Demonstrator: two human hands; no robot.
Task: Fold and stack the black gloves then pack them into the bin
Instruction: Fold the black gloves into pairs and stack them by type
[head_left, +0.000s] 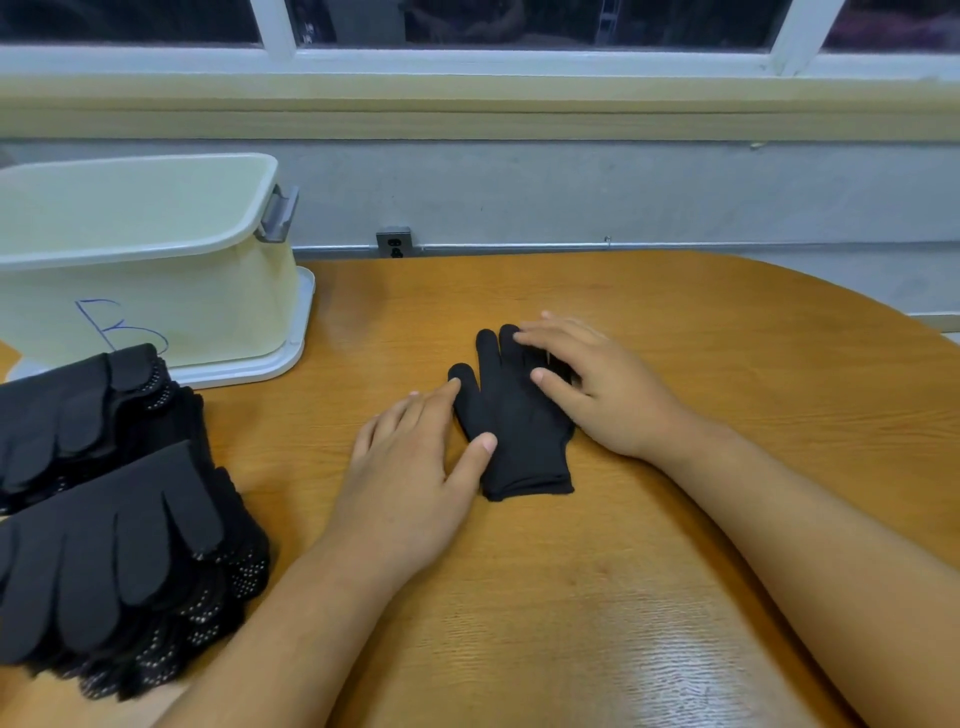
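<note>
On the wooden bench (649, 597), left hand (410, 483) and right hand (602, 387) lay straight, empty fingers (550, 339) on a black knit glove (511, 421); smoothing should precede folding.

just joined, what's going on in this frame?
A person is working on one black glove lying flat and unfolded on the wooden table, cuff toward them. The left hand rests at its left edge with the thumb on the fabric. The right hand lies spread over the glove's fingers. Piles of black gloves sit at the left, in front of the cream bin; no gloves show in it.
</note>
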